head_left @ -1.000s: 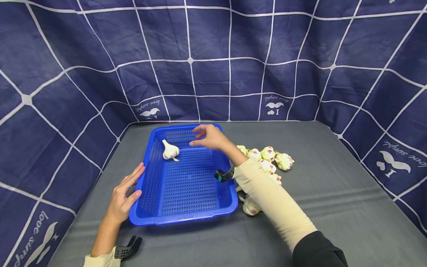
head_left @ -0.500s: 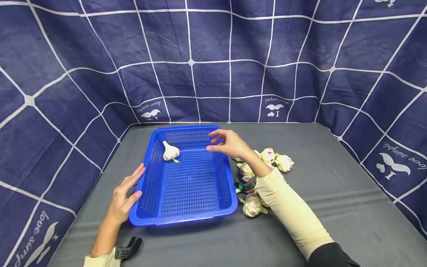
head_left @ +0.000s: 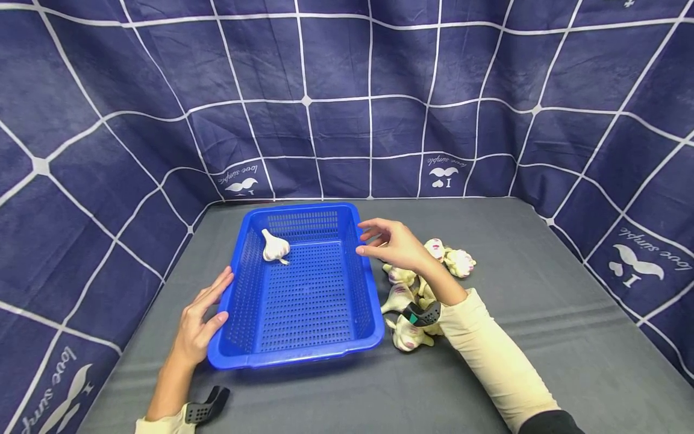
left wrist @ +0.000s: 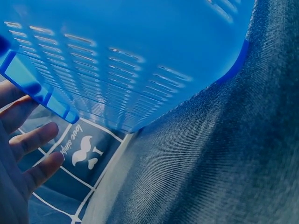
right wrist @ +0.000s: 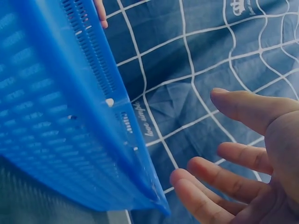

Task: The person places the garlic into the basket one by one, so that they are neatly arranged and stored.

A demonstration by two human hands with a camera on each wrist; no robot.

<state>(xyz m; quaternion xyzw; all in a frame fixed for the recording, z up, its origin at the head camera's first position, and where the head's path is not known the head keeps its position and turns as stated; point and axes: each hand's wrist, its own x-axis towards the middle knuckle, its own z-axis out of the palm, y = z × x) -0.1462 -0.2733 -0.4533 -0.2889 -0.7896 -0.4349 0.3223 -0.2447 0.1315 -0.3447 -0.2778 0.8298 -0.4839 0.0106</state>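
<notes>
A blue perforated plastic basket (head_left: 303,355) stands on the table, with one garlic bulb (head_left: 276,247) lying in its far left part. My left hand (head_left: 197,322) rests against the basket's left rim, fingers extended; in the left wrist view its fingers (left wrist: 39,140) reach up beside the basket wall. Just off the right rim, my right hand (head_left: 396,244) hovers with loosely bent fingers and nothing between them. The right wrist view shows that palm (right wrist: 280,186) bare, thumb and fingers spread apart. Beneath the right hand and wrist lies a pile of garlic bulbs (head_left: 400,296), partly hidden by the arm.
Two garlic bulbs (head_left: 459,263) sit at the far right of the pile. A grey cloth (head_left: 542,313) covers the table. Dark blue curtains (head_left: 336,126) with white grid lines enclose the back and sides.
My right hand has moved rightward from above the basket's inside to just beyond its right rim, over the garlic pile. The left hand, the basket and the bulb in it have stayed put.
</notes>
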